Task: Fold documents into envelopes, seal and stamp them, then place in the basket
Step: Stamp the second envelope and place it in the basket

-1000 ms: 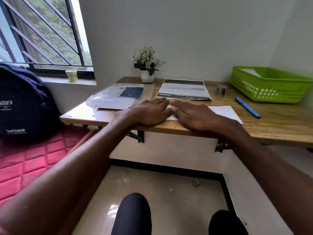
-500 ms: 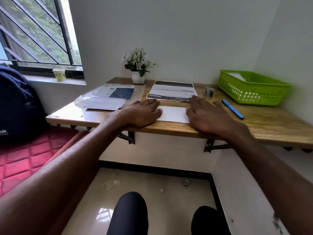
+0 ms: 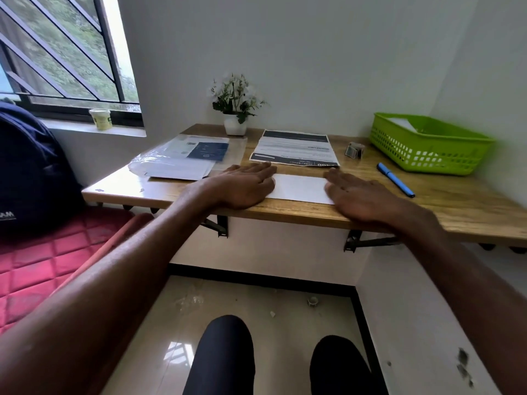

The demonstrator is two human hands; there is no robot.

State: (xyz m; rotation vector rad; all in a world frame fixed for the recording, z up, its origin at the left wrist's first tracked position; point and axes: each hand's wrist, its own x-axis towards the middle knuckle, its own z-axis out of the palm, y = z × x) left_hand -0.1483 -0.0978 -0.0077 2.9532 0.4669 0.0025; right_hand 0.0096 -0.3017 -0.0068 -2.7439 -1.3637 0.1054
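Wooden surface (image 3: 456, 203) by window. Left hand (image 3: 242, 185) & right hand (image 3: 360, 196) flat, fingers straight, pressing folded paper (image 3: 301, 187) between grips. Prob. creasing step; next needs envelope, from plastic pack (image 3: 182, 159) beyond left grip.

Left hand (image 3: 242, 186) and right hand (image 3: 360, 195) lie flat, palms down, arms outstretched.

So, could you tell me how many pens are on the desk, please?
1. A blue pen lies on the wooden desk in front of the green basket. Others may be hidden in it.
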